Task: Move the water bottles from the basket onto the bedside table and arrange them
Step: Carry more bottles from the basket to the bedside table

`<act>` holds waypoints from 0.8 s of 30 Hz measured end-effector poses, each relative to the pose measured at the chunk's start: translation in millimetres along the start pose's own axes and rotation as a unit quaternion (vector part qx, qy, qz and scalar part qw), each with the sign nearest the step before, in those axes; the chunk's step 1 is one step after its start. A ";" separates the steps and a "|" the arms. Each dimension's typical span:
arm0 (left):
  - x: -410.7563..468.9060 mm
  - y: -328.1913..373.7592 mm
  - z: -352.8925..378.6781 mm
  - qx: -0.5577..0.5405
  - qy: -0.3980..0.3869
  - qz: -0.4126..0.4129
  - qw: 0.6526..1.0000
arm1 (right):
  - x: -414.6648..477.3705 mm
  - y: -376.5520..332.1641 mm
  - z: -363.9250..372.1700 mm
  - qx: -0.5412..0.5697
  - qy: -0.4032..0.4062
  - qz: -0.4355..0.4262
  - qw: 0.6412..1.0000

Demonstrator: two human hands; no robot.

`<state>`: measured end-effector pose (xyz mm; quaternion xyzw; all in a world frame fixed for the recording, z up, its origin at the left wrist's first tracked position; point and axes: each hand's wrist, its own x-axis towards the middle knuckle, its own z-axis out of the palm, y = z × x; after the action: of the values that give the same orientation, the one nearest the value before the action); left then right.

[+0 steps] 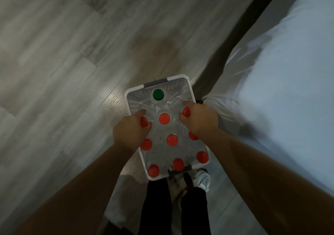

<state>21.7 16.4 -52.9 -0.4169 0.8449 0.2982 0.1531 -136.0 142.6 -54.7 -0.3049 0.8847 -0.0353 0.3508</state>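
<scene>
At the bottom of the frame the person's dark trousers and a white shoe [202, 179] stand just behind the white basket [189, 83], which sits on the grey plank floor [63, 54] in the lower centre.

The basket is packed with upright water bottles [172, 140], seen from above as red caps in rows, with one green-capped bottle [158, 94] alone at the far end.

The left hand [129, 130] reaches in at the left side and curls around a red cap [144, 121]. The right hand [198, 119] does the same around a red cap [186, 111] at the right side. Both look closed around a bottle neck, though neither bottle appears lifted clear.

Full bottles would be fairly heavy for their size, with thin, smooth walls that give under a squeeze. The neck just under the cap is the stiffest hold, and a straight upward pull should clear the neighbours.

To the right, the white bed [289, 72] runs to the upper corner. No bedside table is in view.
</scene>
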 end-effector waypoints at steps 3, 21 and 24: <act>-8.2 4.3 -6.9 -0.017 0.010 0.001 1.000 | -6.0 2.4 -6.7 0.006 -0.002 0.000 1.000; -146.9 76.7 -161.6 -0.091 0.066 0.034 0.993 | -201.6 -44.4 -136.3 0.234 0.146 0.025 0.961; -185.0 89.2 -179.8 -0.136 0.060 0.044 0.988 | -253.0 -45.0 -147.6 0.309 0.193 0.047 0.930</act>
<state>60.9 58.5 214.0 -0.4136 0.8213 0.3916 0.0310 -63.9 226.4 220.3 -0.1265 0.8942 -0.3482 0.2514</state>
